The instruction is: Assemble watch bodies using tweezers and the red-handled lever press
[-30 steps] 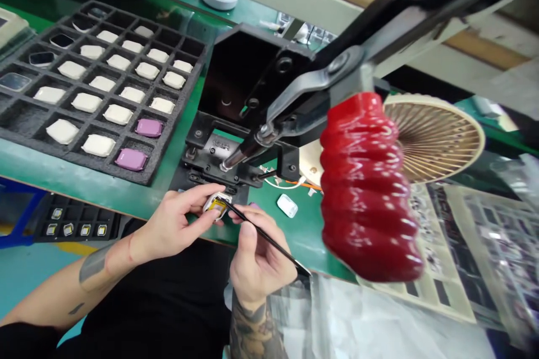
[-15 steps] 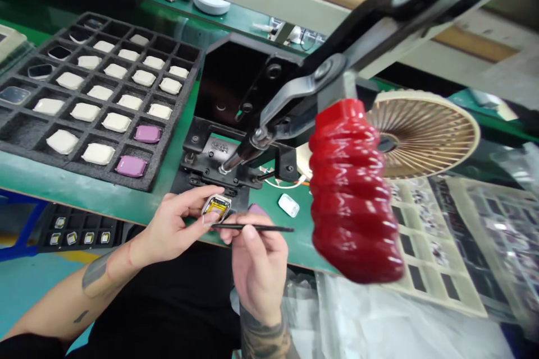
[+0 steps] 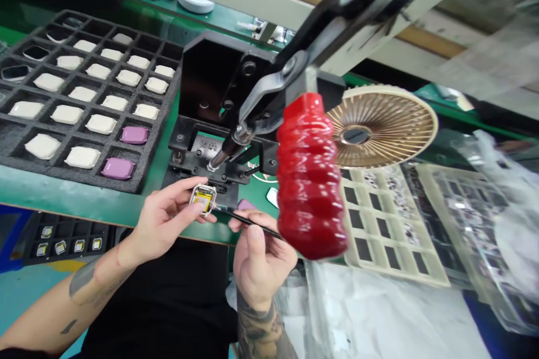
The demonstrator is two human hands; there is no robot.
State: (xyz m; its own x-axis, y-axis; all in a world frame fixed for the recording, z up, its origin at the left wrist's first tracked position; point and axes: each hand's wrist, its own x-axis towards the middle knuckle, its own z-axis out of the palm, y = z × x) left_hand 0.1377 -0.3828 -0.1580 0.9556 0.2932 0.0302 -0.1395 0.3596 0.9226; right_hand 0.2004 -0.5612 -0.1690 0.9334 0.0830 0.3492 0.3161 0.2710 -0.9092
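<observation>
My left hand (image 3: 170, 213) grips a smartwatch case (image 3: 204, 200) between thumb and fingers, its open side up and a yellow part showing inside. In my right hand (image 3: 261, 249) is a thin black stick-like tool (image 3: 248, 221), pinched between thumb and fingers. The tool's tip points at the right edge of the case; whether it touches I cannot tell. Just beyond both hands stands a black lever press (image 3: 210, 162). Its red ribbed handle (image 3: 310, 179) hangs to the right, in front of part of the tool's rear end.
A dark foam tray (image 3: 138, 182) on the left holds several white and purple watch-shaped pieces. Below the bench edge sits another black tray (image 3: 67, 233) with watch cases. A round fan (image 3: 387, 129) and a cream compartment tray (image 3: 396, 269) stand to the right.
The whole view has shifted, so the scene sits further left. The tool has swung from nearly level to slanting, its tip now at the case's right edge instead of below it.
</observation>
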